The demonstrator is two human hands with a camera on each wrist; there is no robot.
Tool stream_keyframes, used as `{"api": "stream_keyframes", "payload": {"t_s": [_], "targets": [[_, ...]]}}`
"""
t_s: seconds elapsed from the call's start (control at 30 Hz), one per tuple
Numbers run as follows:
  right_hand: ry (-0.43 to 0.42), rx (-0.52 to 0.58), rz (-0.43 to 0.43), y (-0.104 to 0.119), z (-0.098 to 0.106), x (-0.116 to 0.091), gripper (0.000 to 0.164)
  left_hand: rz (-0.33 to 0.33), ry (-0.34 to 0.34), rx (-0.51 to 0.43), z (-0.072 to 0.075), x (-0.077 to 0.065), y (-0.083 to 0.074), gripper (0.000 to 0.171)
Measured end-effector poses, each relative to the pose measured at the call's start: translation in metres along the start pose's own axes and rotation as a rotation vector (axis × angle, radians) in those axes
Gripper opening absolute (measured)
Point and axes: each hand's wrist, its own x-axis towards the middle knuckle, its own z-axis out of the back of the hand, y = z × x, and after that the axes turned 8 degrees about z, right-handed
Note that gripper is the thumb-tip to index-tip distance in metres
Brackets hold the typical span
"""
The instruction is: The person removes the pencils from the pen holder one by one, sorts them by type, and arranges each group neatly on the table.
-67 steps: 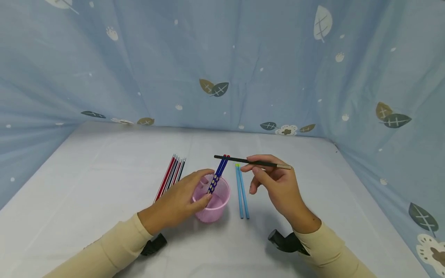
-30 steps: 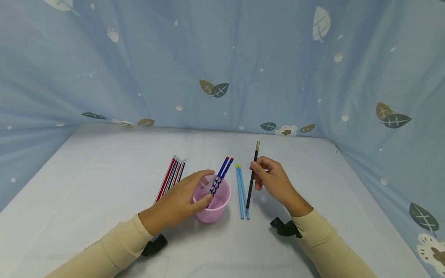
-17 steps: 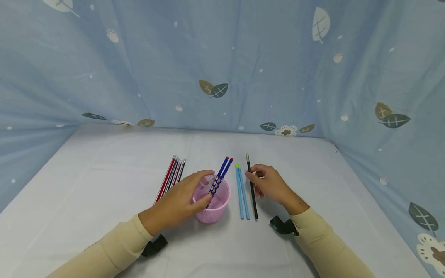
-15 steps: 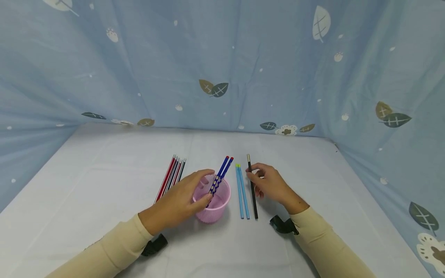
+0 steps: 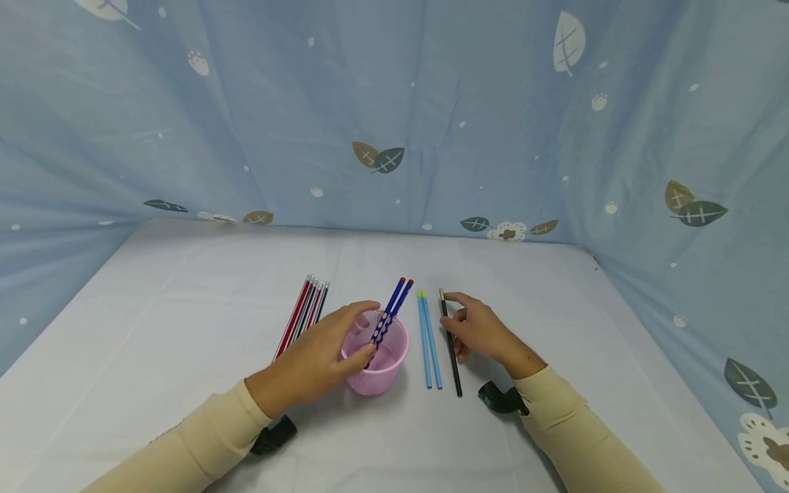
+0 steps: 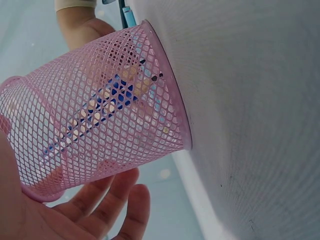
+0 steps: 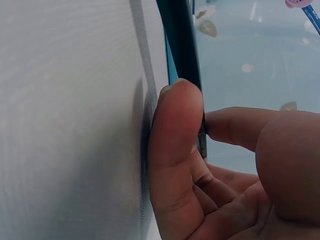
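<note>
In the head view my left hand curls round the rim of a pink mesh pencil cup, which stands upright on the table. Two blue patterned pencils with red ends lean inside the cup; the left wrist view shows them through the mesh. My right hand pinches a black pencil with a light end, low over the tabletop. Just left of that pencil lie two light blue pencils with yellow-green ends. In the right wrist view the thumb and a finger meet on the black pencil.
Several red and dark striped pencils lie left of the cup, partly behind my left hand. A white cloth covers the table. Behind it hangs a blue leaf-printed curtain. Black camera mounts sit under both wrists.
My right hand has swung the black pencil from crosswise near the cup to lengthwise beside the light blue pencils, then lowered it and slid it nearer. The left hand and cup stay put.
</note>
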Motion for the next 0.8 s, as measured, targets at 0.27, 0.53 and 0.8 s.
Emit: {"api": "stream_keyframes", "payload": {"t_s": [0.27,0.53,0.8], "targets": [[-0.010,0.014,0.004,-0.0015,-0.0006,-0.0006,0.061,-0.005,-0.008,0.003,-0.0012,-0.0001,0.0003,0.058],[-0.031,0.033,0.006,-0.0018,-0.0012,0.0000,0.062,-0.008,-0.008,-0.008,-0.0014,-0.0003,0.0005,0.058],[-0.041,-0.020,0.003,0.0004,-0.0033,-0.0005,0.053,0.002,-0.003,-0.011,-0.0007,-0.0007,-0.0002,0.058]]}}
